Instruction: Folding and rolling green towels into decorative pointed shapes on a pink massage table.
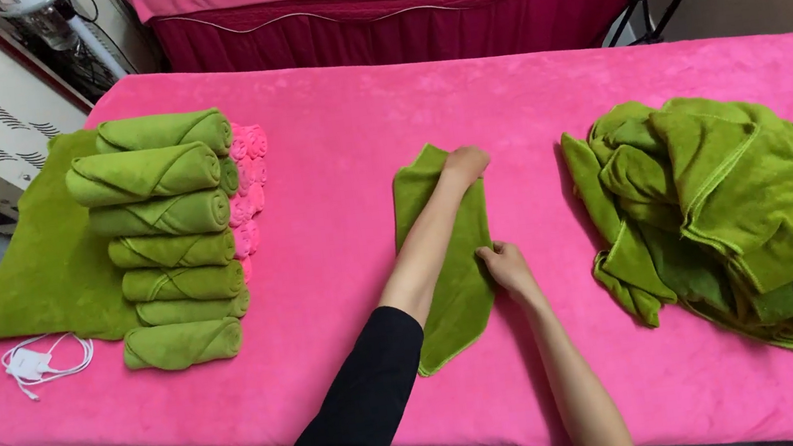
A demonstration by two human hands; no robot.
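A green towel (453,292), folded into a long narrow strip, lies on the pink-covered table (326,141) in front of me. My left hand (463,164) reaches across and presses down on the strip's far end with fingers curled over it. At the strip's right edge near the middle, my right hand (505,265) rests with fingertips on the fabric. Neither hand lifts the towel off the surface.
Several rolled green towels (172,240) are stacked in a column at the left, on a flat green towel (43,256), with pink rolled items (249,186) behind. A heap of loose green towels (728,212) lies at the right. A white cable (41,362) sits at the near left corner.
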